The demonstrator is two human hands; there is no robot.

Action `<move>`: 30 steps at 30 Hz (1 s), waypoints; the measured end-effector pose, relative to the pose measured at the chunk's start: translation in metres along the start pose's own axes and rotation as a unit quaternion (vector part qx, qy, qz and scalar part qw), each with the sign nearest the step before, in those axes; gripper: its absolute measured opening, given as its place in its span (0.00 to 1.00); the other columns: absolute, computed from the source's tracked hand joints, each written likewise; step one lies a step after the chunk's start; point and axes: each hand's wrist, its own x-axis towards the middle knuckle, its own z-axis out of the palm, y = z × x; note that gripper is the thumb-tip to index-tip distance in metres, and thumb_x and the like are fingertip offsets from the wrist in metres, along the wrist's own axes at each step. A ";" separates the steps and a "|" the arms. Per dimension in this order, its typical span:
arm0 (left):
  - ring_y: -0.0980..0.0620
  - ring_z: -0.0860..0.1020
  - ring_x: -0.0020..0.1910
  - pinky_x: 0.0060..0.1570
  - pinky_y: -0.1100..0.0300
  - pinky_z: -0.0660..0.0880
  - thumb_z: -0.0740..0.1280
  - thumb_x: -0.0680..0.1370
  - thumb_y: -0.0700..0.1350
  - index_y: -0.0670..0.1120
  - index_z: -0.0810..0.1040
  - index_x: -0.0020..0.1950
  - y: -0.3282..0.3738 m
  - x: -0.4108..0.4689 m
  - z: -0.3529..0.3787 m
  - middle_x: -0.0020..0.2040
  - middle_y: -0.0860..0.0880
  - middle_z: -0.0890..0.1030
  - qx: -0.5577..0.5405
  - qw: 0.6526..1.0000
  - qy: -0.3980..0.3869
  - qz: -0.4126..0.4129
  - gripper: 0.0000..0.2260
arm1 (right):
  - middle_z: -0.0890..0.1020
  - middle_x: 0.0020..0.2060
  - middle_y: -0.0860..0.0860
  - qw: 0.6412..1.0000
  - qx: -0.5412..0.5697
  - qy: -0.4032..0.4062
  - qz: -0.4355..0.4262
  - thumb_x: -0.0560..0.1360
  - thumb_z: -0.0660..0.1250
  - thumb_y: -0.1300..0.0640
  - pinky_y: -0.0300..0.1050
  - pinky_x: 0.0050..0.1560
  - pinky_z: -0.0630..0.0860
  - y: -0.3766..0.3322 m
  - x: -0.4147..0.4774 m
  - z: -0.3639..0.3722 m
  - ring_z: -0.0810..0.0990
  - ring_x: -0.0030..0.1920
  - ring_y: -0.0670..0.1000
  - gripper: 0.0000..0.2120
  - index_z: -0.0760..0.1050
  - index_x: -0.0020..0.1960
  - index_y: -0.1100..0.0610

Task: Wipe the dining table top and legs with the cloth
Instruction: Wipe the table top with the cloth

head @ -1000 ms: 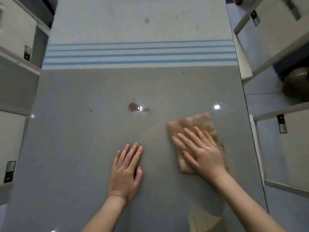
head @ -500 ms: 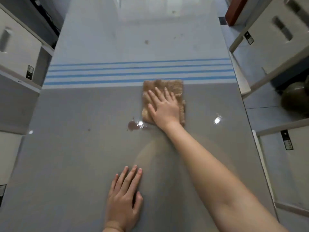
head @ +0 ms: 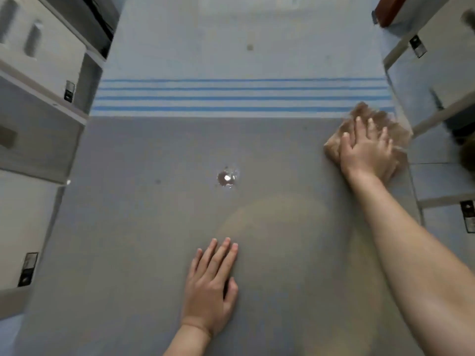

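Right hand (head: 366, 152), fingers spread, presses our crumpled brown cloth (head: 370, 127) at the glossy grey table top's (head: 128, 227) right edge; left hand (head: 209, 291) lies flat, fingers together.

right hand (head: 367, 152) on cloth (head: 395, 129), table (head: 128, 227)

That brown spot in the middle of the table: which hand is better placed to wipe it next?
The right hand, probably. It already presses the cloth flat at the table's right edge, with bare tabletop between it and the brown spot. The left hand lies flat, empty.
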 end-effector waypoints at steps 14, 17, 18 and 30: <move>0.51 0.63 0.75 0.72 0.49 0.59 0.61 0.72 0.47 0.51 0.68 0.73 -0.001 -0.002 -0.005 0.74 0.54 0.67 0.011 0.999 -0.026 -0.021 0.28 | 0.67 0.74 0.48 0.936 -0.010 -0.057 -0.348 0.77 0.50 0.40 0.53 0.75 0.56 -0.033 -0.096 0.024 0.60 0.76 0.54 0.26 0.62 0.74 0.41; 0.51 0.63 0.75 0.72 0.48 0.59 0.62 0.72 0.47 0.52 0.67 0.74 -0.002 -0.003 -0.005 0.74 0.54 0.67 0.007 0.999 -0.028 -0.021 0.29 | 0.65 0.75 0.50 0.982 -0.023 -0.034 -0.182 0.76 0.49 0.39 0.56 0.74 0.56 0.002 -0.038 0.006 0.59 0.75 0.57 0.28 0.61 0.75 0.43; 0.51 0.63 0.75 0.72 0.48 0.59 0.62 0.72 0.48 0.52 0.67 0.74 -0.002 -0.003 -0.005 0.74 0.54 0.67 0.005 0.999 -0.030 -0.020 0.29 | 0.64 0.75 0.50 0.989 -0.030 -0.030 -0.141 0.76 0.48 0.39 0.56 0.74 0.55 -0.003 -0.025 0.004 0.58 0.75 0.57 0.29 0.61 0.75 0.44; 0.47 0.65 0.73 0.73 0.48 0.58 0.59 0.73 0.48 0.49 0.70 0.72 -0.005 -0.003 -0.005 0.72 0.49 0.71 0.035 0.999 -0.031 -0.019 0.27 | 0.69 0.72 0.47 0.894 0.027 -0.106 -0.435 0.76 0.55 0.42 0.56 0.74 0.55 -0.156 -0.173 0.055 0.63 0.74 0.56 0.24 0.67 0.72 0.42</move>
